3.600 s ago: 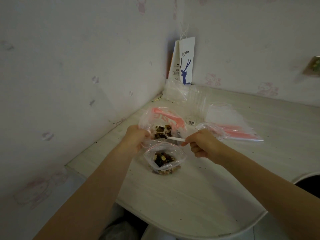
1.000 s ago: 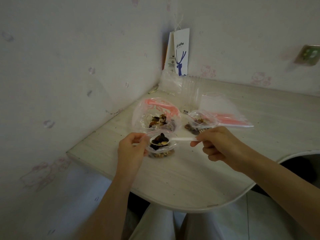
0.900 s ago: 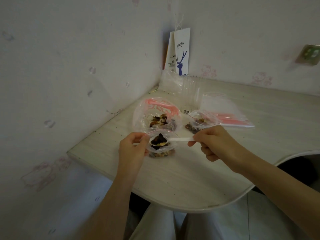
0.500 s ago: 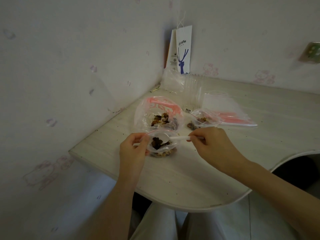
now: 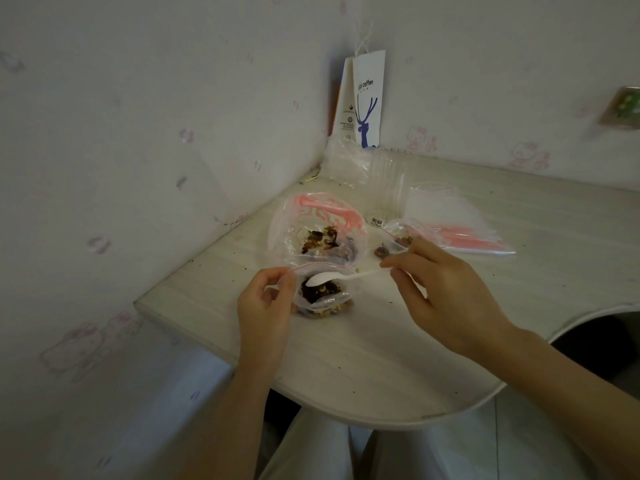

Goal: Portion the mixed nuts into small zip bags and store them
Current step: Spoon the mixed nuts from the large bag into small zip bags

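Spoon over the open small bag

Pinching the left rim of the small zip bag (image 5: 341, 301) with the left grip (image 5: 266, 306), thumb and fingertips closed on the plastic, holding the red-edged mouth wide. Pinching the end of the white plastic spoon (image 5: 323, 278) with the right grip (image 5: 446, 299), thumb against forefinger, remaining fingers loosely bent beneath. Holding the spoon roughly level, handle running right to left, bowl over the bag's mouth and just above the mixed nuts (image 5: 317, 293) already inside. Keeping the bag upright on the tabletop (image 5: 381, 358), partly filled, dark pieces on top and paler ones at the bottom.

Just behind it: a large zip bag (image 5: 308, 216) with pink print, mouth open, more nuts in its bottom. To the right of that, beside the right grip's fingertips: a second small bag (image 5: 398, 233) with some nuts in it, lying on the tabletop, partly hidden by the fingers. Behind that: a flat stack of empty zip bags (image 5: 446, 216) with pink-red strips. Further back in the corner: crumpled clear plastic wrapping (image 5: 349, 161) and, leaning against the wall, a white paper bag (image 5: 369, 98) with a blue deer and the word "coffee". Scattered over the tabletop: small dark crumbs. Below the tabletop's curved edge: light trousers (image 5: 311, 452)
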